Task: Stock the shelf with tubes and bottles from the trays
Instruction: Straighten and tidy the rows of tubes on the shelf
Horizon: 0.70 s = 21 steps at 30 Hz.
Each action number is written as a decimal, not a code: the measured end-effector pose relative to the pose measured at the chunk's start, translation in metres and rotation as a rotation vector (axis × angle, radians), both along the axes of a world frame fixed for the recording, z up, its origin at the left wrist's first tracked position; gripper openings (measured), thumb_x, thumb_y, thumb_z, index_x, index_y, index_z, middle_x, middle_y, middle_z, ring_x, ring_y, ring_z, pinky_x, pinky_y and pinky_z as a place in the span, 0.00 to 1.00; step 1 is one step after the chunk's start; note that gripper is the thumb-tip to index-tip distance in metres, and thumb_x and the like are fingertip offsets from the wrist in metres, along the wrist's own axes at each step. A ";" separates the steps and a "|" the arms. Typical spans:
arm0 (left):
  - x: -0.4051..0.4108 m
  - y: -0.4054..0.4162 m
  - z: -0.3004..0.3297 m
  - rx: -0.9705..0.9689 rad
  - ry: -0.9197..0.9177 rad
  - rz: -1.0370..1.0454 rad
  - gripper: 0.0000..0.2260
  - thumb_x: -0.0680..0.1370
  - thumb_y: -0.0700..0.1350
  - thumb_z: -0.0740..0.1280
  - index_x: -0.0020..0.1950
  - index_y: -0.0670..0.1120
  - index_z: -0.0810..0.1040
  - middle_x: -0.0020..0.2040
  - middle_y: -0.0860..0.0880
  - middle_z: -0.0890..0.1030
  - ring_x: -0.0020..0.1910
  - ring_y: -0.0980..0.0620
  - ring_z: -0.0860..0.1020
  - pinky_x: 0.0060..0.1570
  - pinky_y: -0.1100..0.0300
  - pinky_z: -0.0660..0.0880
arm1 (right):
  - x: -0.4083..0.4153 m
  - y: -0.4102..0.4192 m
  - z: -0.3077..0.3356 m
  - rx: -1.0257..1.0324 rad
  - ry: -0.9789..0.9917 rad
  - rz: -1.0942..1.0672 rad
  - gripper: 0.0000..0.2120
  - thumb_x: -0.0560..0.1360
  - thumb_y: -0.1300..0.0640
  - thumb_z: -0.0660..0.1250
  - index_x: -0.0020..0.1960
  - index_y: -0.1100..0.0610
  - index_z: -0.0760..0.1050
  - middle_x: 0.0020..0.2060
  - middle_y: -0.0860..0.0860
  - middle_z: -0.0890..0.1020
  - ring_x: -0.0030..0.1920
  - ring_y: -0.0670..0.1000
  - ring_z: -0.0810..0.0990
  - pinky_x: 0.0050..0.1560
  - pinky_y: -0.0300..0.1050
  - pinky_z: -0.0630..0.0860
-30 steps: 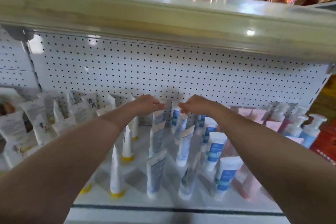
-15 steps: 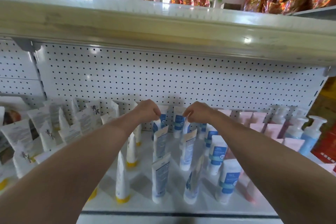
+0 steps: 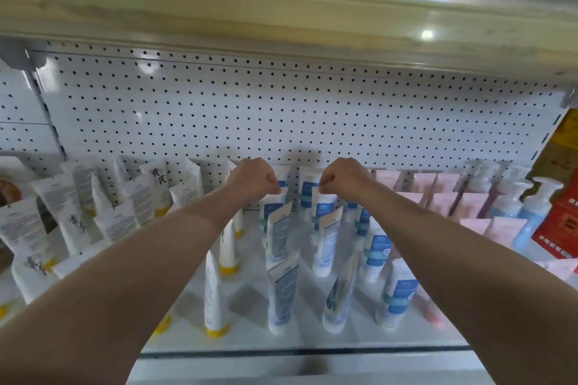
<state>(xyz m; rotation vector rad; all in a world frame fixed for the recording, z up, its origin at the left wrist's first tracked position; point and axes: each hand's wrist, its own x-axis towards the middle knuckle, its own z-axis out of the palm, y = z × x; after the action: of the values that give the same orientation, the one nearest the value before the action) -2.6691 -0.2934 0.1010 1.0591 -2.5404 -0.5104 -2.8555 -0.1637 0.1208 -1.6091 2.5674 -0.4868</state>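
both arms are stretched to the back of the white shelf. the left hand has its fingers curled together, pinching the top edge of a blue-and-white tube in the second rank from the pegboard. the right hand is curled the same way, pinching the top of the neighbouring blue-and-white tube. both tubes stand upright on their caps, just beside each other.

nearer the front i count two more tubes in the left hand's column and two in the right hand's, then a third blue column of three or four. three yellow-capped tubes stand in a line left of those. further left is a crowd of white tubes, too bunched to count. pink tubes sit on the right, and past them at least two blue pump bottles.
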 end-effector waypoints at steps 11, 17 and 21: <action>-0.002 0.005 -0.001 -0.012 0.044 -0.022 0.03 0.72 0.47 0.77 0.40 0.50 0.85 0.38 0.57 0.82 0.43 0.56 0.81 0.47 0.58 0.78 | 0.002 -0.005 -0.001 -0.027 0.005 0.026 0.02 0.72 0.53 0.77 0.44 0.47 0.86 0.43 0.44 0.85 0.45 0.46 0.82 0.44 0.41 0.76; -0.003 0.000 -0.002 0.018 0.049 0.003 0.03 0.71 0.48 0.78 0.39 0.52 0.85 0.42 0.54 0.85 0.44 0.56 0.81 0.50 0.54 0.80 | 0.006 -0.006 0.002 -0.011 0.049 0.073 0.05 0.74 0.55 0.75 0.49 0.51 0.86 0.45 0.46 0.86 0.43 0.46 0.80 0.47 0.44 0.79; -0.006 0.000 -0.002 0.008 0.052 -0.012 0.03 0.71 0.48 0.78 0.41 0.51 0.86 0.43 0.53 0.85 0.44 0.54 0.82 0.51 0.53 0.80 | 0.011 -0.010 0.000 -0.006 0.071 0.054 0.05 0.75 0.53 0.74 0.50 0.50 0.86 0.48 0.47 0.85 0.40 0.47 0.78 0.43 0.42 0.75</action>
<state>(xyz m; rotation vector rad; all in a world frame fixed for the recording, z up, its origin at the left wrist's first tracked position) -2.6747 -0.2931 0.0992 1.0200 -2.5029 -0.5449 -2.8447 -0.1735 0.1213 -1.7227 2.5666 -0.4415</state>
